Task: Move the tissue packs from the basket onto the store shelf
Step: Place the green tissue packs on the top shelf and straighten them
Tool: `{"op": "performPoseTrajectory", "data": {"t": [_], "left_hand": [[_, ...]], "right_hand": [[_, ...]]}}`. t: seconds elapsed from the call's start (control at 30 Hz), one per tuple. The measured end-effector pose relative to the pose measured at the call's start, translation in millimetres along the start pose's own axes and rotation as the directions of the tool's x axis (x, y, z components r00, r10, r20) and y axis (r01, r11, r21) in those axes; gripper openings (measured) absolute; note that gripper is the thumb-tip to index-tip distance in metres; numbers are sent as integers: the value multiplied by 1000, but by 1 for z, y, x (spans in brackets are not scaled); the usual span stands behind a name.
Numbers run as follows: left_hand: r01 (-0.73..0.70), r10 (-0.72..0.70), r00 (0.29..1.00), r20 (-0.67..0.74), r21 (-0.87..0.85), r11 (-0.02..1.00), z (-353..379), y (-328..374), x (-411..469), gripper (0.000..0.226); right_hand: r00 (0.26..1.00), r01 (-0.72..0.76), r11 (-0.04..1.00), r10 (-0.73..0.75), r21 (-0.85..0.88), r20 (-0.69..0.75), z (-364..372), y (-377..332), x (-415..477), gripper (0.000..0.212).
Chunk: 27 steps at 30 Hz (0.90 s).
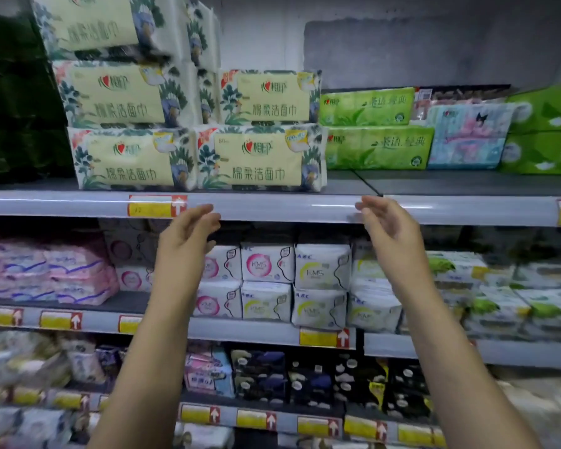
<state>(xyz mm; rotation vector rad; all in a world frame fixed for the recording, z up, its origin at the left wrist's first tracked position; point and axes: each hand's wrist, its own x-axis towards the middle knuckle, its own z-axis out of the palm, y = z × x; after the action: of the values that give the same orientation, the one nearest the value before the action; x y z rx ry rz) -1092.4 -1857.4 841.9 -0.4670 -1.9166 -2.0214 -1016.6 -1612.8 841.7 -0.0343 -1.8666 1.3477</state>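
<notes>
Cream tissue packs with leaf prints are stacked on the top shelf. The nearest one lies at the shelf's front edge, with a second pack on top of it and a taller stack to the left. Just below the shelf's front rail, my left hand and my right hand are raised with palms facing each other. Their fingers are relaxed and hold nothing. Neither hand touches a pack. The basket is out of view.
Green tissue packs and a pink-blue pack fill the shelf's right side, set further back. Dark green packs stand at the far left. Lower shelves hold pads in white, pink and black wrappers. Bare shelf board lies before the green packs.
</notes>
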Motion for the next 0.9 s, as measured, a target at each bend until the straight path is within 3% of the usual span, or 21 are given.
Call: {"op": "performPoseTrajectory", "data": {"t": [0.2, 0.4, 0.77, 0.9], "left_hand": [[182, -180, 983, 20, -99, 978, 14, -34, -49, 23], [420, -414, 906, 84, -74, 905, 32, -88, -83, 24], [668, -667, 741, 76, 19, 744, 34, -179, -118, 27], [710, -713, 699, 44, 70, 701, 39, -204, -131, 18]], "right_hand": [[937, -348, 935, 349, 73, -5, -42, 40, -59, 16], [766, -600, 758, 637, 255, -92, -69, 80, -103, 16], [497, -852, 503, 864, 146, -77, -79, 160, -164, 19], [436, -889, 445, 894, 106, -99, -71, 186, -173, 20]]}}
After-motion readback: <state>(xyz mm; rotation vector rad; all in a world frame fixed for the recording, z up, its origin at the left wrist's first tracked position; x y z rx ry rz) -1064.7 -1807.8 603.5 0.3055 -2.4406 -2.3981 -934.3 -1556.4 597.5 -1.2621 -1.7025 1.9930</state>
